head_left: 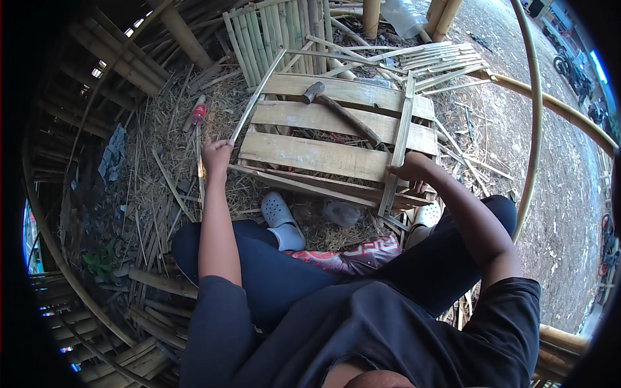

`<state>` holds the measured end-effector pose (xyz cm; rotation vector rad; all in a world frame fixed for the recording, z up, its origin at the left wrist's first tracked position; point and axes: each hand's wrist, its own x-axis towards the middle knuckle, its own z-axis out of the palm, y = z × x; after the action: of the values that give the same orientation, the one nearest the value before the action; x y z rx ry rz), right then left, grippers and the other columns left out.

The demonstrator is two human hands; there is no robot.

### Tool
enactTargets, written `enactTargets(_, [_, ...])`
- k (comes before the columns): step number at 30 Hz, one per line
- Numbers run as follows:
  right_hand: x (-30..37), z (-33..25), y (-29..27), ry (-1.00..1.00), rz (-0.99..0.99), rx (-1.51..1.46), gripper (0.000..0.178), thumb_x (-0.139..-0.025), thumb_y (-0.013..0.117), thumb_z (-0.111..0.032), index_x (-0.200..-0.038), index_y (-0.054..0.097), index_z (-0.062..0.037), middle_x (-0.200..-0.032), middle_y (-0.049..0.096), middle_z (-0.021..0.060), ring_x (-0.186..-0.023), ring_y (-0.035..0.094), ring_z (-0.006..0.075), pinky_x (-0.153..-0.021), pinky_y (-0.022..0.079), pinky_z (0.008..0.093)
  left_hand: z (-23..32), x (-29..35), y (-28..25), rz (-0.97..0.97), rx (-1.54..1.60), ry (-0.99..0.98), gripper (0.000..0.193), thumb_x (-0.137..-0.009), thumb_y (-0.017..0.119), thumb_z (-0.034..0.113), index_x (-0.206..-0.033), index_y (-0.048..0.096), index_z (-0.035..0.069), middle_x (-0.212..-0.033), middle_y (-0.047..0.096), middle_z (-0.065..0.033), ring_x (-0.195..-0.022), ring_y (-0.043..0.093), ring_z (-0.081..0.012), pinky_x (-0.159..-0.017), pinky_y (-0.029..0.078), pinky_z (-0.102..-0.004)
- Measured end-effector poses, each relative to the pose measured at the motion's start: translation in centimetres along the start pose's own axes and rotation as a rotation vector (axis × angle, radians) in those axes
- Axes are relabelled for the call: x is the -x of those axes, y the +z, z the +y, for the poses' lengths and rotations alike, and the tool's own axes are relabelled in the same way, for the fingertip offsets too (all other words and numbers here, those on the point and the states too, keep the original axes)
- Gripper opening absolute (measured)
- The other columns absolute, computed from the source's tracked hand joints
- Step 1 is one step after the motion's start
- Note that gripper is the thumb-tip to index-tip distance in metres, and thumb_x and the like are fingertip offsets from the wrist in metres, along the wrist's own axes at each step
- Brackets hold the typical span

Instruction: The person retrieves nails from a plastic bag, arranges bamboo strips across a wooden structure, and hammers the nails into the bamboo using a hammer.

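Observation:
A low wooden slatted crate stands in front of my knees. On its slats lies a hammer with a dark metal head and wooden handle. My left hand, closed, pinches the near end of a thin split bamboo strip. That strip slants up and away past the crate's left end. Bamboo strips lie across the crate's right end, from far to near edge. My right hand is closed around their near part at the crate's edge; some fingertips are partly hidden.
Beyond the crate are a bamboo slat panel and a stack of split strips. A red-labelled bottle lies left among straw and scraps. A bent bamboo pole arches at right, beside paved ground. A clear plastic container lies far back.

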<state>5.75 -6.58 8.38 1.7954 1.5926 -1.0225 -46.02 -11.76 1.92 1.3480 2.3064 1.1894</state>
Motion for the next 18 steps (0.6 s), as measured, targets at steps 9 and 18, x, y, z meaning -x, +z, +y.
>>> enactTargets(9, [-4.1, 3.7, 4.6, -0.432, 0.413, -0.198, 0.046, -0.09, 0.073, -0.044, -0.083, 0.074, 0.0011, -0.071, 0.072, 0.0126, -0.061, 0.071, 0.0219, -0.054, 0.056, 0.0365, -3.0, 0.8, 2.9, -0.191, 0.267, -0.275, 0.024, -0.087, 0.076, 0.019, -0.099, 0.078, -0.001, -0.084, 0.073, -0.0009, -0.077, 0.063, -0.01, -0.075, 0.048, -0.0278])
enactTargets(18, [-1.6, 4.0, 1.3, -0.413, 0.338, -0.5, 0.05, -0.088, 0.076, -0.046, -0.074, 0.069, 0.0017, -0.062, 0.064, 0.0065, -0.049, 0.057, 0.0139, -0.045, 0.045, 0.0303, 0.7, 2.6, 1.6, 0.016, 0.295, -0.332, 0.019, -0.087, 0.076, 0.013, -0.098, 0.078, -0.003, -0.083, 0.073, -0.0013, -0.076, 0.063, -0.0092, -0.074, 0.048, -0.0257])
